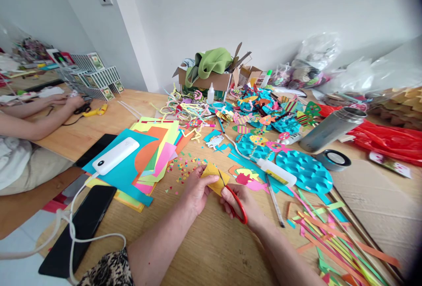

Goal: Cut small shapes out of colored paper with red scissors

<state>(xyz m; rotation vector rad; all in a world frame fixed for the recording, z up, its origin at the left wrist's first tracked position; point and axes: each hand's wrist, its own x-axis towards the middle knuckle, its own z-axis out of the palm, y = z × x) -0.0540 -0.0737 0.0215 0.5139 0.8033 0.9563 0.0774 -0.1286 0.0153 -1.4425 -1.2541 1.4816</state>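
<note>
Near the middle of the table, my left hand [197, 190] pinches a folded piece of yellow paper [211, 176] between thumb and fingers. My right hand [242, 202] grips red-handled scissors [240, 209], whose blades lie across the yellow paper. Small coloured paper scraps [183, 169] are scattered just left of the paper. To its right lie cut fish shapes [245, 177] in red, yellow and pink. A white glue bottle [277, 172] rests on its side beyond my right hand, and a pen [275, 200] lies below it.
Coloured paper sheets [158, 154] carry a white power bank [116, 156] at left, with a black phone [79, 229] nearer. Paper strips [332, 233], a steel flask [332, 128] and blue textured discs [305, 169] are at right. A cardboard box [204, 81] stands behind. Another person's arm [36, 119] reaches in at left.
</note>
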